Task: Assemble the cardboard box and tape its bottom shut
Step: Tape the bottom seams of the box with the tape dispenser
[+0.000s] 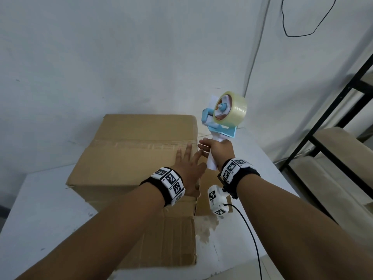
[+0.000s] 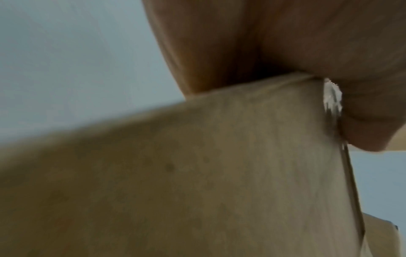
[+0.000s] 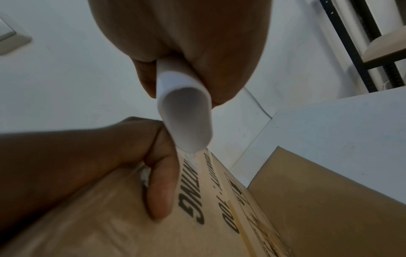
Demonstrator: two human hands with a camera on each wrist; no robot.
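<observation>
A brown cardboard box (image 1: 129,150) stands on the white table (image 1: 40,209), its flaps folded shut on top with a seam running left to right. My left hand (image 1: 187,158) lies flat on the box's right top edge, fingers straight, thumb (image 3: 161,194) down over the printed side (image 3: 219,208). In the left wrist view, the palm (image 2: 285,43) presses on cardboard (image 2: 197,173). My right hand (image 1: 217,147) grips the white handle (image 3: 184,114) of a blue tape dispenser (image 1: 222,120), held upright just right of the box, with a clear tape roll (image 1: 232,108).
A flat piece of cardboard (image 3: 329,200) lies on the table to the right of the box. A black metal shelf frame (image 1: 333,118) stands at the right. The wall (image 1: 121,57) is close behind the box. A black cable (image 1: 250,239) runs from my right wrist.
</observation>
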